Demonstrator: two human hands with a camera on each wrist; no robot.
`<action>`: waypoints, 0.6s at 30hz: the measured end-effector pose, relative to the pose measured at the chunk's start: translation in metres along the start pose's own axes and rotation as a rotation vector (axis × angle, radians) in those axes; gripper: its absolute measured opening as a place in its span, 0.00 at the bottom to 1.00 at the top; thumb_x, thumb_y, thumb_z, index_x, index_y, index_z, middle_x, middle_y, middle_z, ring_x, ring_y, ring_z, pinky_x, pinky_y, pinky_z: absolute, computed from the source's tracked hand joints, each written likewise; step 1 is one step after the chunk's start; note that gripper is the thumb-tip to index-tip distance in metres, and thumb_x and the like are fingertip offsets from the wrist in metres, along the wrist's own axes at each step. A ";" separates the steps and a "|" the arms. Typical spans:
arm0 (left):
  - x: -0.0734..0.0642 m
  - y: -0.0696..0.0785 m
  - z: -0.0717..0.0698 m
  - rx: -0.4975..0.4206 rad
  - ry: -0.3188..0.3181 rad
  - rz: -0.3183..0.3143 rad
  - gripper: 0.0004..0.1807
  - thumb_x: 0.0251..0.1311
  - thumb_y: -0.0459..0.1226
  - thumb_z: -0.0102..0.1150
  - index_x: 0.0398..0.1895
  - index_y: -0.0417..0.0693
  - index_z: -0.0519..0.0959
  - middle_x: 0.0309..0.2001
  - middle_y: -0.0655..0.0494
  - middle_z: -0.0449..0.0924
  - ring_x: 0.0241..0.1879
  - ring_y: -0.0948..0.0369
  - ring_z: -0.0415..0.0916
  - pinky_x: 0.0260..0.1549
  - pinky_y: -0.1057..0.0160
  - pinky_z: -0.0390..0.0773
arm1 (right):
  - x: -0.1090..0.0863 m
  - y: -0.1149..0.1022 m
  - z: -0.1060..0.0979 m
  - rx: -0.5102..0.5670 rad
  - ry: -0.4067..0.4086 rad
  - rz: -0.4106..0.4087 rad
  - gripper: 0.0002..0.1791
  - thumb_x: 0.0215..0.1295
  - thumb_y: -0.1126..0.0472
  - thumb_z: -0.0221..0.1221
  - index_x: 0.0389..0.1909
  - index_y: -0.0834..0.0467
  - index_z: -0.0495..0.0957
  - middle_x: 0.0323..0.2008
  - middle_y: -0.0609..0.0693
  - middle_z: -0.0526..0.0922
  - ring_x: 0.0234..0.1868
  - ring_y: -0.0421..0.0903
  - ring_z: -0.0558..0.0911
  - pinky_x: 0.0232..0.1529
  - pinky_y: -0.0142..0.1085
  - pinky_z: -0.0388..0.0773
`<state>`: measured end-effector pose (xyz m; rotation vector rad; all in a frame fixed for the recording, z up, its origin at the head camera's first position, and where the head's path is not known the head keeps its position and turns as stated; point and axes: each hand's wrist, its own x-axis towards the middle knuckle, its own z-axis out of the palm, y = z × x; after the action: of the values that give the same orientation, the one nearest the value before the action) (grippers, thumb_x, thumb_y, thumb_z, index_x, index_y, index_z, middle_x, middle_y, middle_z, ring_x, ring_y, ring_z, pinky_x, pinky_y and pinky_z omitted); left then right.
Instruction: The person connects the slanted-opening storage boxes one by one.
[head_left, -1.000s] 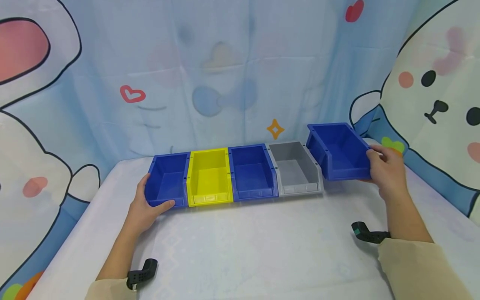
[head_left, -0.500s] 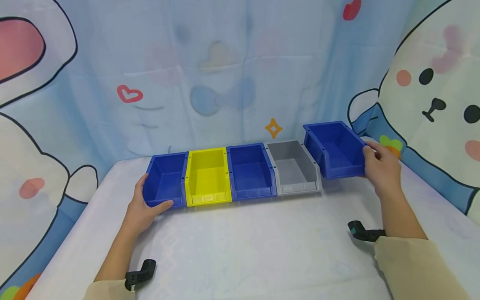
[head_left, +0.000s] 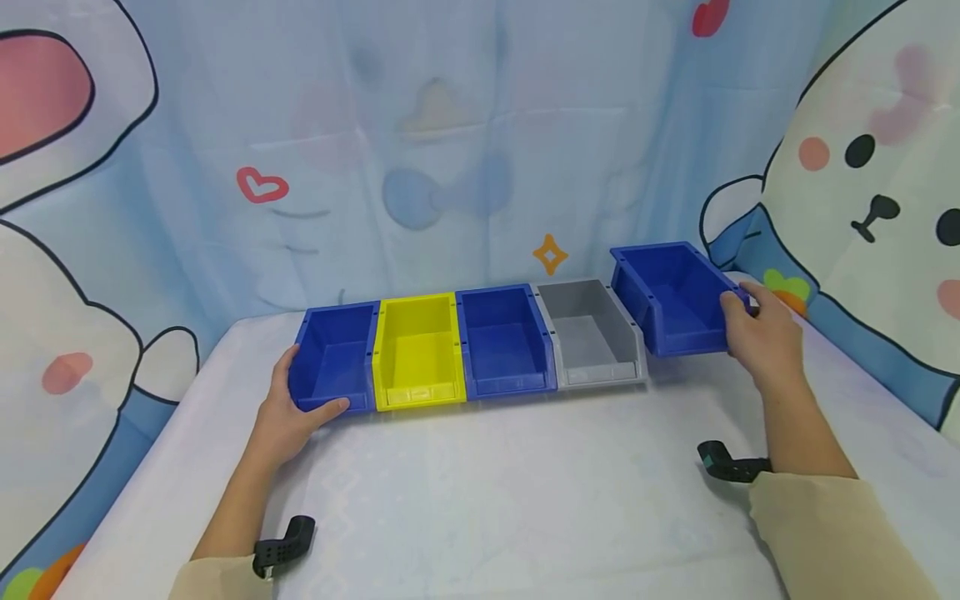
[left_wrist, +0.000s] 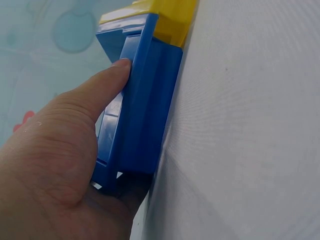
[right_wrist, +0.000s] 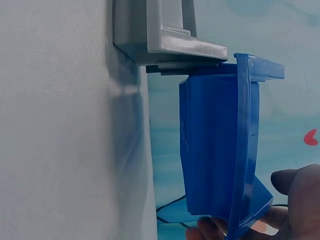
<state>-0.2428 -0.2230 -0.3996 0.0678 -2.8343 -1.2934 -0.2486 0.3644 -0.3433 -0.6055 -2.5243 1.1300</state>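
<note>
My left hand (head_left: pixel 288 421) grips the leftmost blue storage bin (head_left: pixel 333 358) in a row, its thumb on the front lip and its fingers along the left side, mostly hidden. In the right wrist view, my right hand (right_wrist: pixel 300 205) holds another blue bin (right_wrist: pixel 215 145), raised off the table, by its outer side. That bin (head_left: pixel 678 296) is slightly tilted beside the grey bin (head_left: pixel 588 333), its near upper edge close against the grey one. Between the outer bins stand a yellow bin (head_left: pixel 420 354) and a middle blue bin (head_left: pixel 504 342).
A white cloth covers the table (head_left: pixel 510 492), with the row of bins toward its back edge. Behind hangs a pale blue cartoon curtain (head_left: pixel 450 167). Each wrist wears a black camera mount, such as the right one (head_left: pixel 731 464).
The right hand has shifted slightly left on its raised bin, its thumb now lapping over the bin's edge. The left hand and the row of bins stay in place.
</note>
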 end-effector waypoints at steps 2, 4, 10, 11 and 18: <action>0.000 0.000 0.000 -0.004 0.002 0.004 0.66 0.60 0.56 0.71 0.85 0.63 0.29 0.85 0.42 0.35 0.82 0.36 0.40 0.76 0.30 0.48 | -0.001 -0.002 -0.002 -0.015 0.042 -0.011 0.39 0.81 0.40 0.34 0.84 0.56 0.43 0.79 0.72 0.54 0.74 0.76 0.62 0.66 0.69 0.70; 0.001 0.000 0.000 -0.006 0.004 0.007 0.66 0.60 0.56 0.71 0.85 0.62 0.29 0.85 0.42 0.35 0.82 0.36 0.40 0.76 0.30 0.48 | -0.002 -0.005 -0.003 -0.025 0.105 -0.061 0.39 0.80 0.41 0.37 0.84 0.54 0.45 0.79 0.69 0.55 0.77 0.73 0.57 0.71 0.71 0.62; 0.001 0.002 0.000 -0.009 0.006 0.012 0.66 0.60 0.56 0.72 0.85 0.62 0.30 0.85 0.41 0.35 0.82 0.36 0.40 0.76 0.30 0.48 | -0.010 -0.017 -0.001 -0.056 0.210 -0.425 0.33 0.79 0.50 0.48 0.81 0.49 0.58 0.81 0.60 0.57 0.82 0.64 0.52 0.75 0.72 0.50; 0.001 0.001 0.000 -0.010 0.006 0.013 0.66 0.60 0.56 0.71 0.85 0.62 0.30 0.85 0.41 0.35 0.82 0.36 0.40 0.76 0.30 0.48 | -0.011 -0.019 0.001 -0.066 0.195 -0.481 0.32 0.79 0.52 0.49 0.81 0.49 0.59 0.81 0.60 0.57 0.82 0.64 0.53 0.75 0.73 0.50; 0.000 0.001 0.001 -0.001 0.008 0.003 0.65 0.60 0.56 0.71 0.85 0.63 0.29 0.85 0.41 0.35 0.82 0.35 0.40 0.76 0.30 0.48 | -0.020 -0.024 0.013 -0.089 -0.056 -0.615 0.32 0.80 0.54 0.51 0.81 0.46 0.59 0.82 0.57 0.56 0.72 0.72 0.68 0.64 0.73 0.67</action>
<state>-0.2429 -0.2222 -0.3996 0.0689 -2.8261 -1.2919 -0.2434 0.3325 -0.3356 0.1906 -2.5375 0.8128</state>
